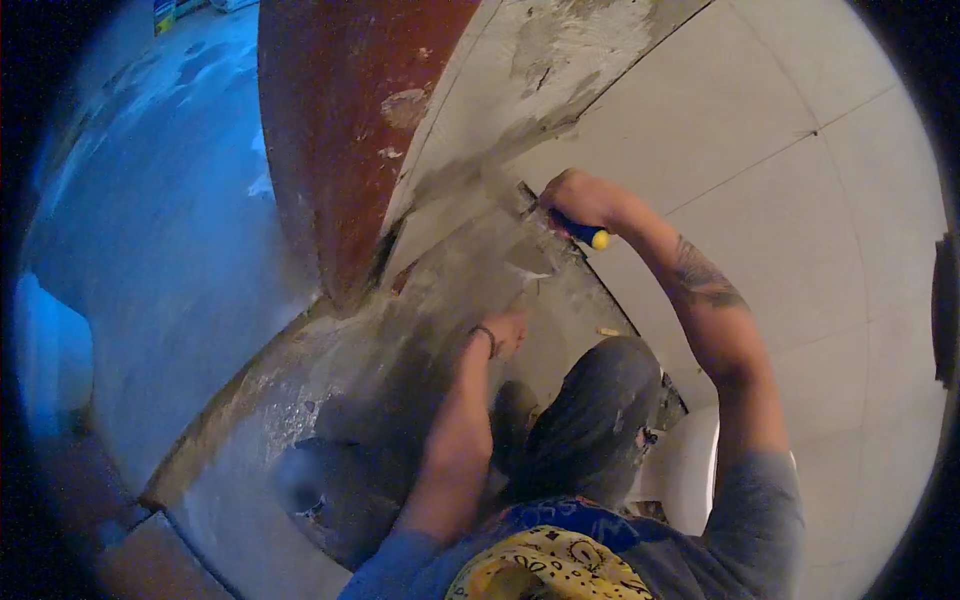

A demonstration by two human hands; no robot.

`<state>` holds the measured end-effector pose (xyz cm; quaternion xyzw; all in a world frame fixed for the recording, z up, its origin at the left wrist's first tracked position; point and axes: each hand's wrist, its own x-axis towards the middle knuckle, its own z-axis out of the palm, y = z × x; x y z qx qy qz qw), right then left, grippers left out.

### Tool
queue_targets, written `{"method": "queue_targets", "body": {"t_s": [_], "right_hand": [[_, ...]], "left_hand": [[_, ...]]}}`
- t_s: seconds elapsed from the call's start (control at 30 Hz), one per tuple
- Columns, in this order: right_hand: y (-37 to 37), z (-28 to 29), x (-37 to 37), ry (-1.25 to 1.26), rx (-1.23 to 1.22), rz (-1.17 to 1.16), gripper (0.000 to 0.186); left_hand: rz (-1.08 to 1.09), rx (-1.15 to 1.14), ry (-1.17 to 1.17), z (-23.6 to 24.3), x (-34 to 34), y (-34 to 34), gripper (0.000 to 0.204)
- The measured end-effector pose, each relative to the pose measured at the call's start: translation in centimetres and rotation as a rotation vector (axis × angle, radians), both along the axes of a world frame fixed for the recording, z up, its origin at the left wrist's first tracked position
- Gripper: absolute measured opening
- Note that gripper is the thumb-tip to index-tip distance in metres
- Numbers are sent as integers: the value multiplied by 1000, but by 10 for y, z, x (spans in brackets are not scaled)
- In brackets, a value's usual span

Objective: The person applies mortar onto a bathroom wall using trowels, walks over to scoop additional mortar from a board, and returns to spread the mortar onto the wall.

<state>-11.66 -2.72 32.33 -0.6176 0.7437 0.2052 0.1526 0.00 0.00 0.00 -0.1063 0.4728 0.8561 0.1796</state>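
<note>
My right hand [580, 200] is closed around the dark blue handle of a hand tool [575, 228] with a yellow butt end. Its working end is mostly hidden by my fingers, at the edge where the rough grey floor [440, 290] meets large pale tiles [740, 230]. Lower and to the left, my left hand [508, 332], with a dark band at the wrist, hovers over or rests on that floor. Motion smears its fingers, so their hold is unclear. Between the hands lies a flat pale patch or piece [530, 258].
A red-brown panel [345, 130] stands at upper left, beside a patchy plastered wall [550, 60]. A small yellowish stick [608, 331] lies near my bent knee [600, 400]. A white rounded object [692, 465] sits right of my leg. Blue light covers the left floor [160, 230].
</note>
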Motion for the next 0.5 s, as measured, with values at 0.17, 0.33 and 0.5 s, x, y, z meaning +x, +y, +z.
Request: {"method": "queue_targets", "body": {"t_s": [0.17,0.33,0.5], "right_hand": [[-19,-22,77,-172,-182,-11,18],[-26,-6,115,42,-168,334,17],[23,21,123,-565,-294,-309,20]], "left_hand": [[57,160,5,-15,26,-15,21],[49,127,-3,-2,19,-18,22],[12,27,96,19,27,-26,21]]}}
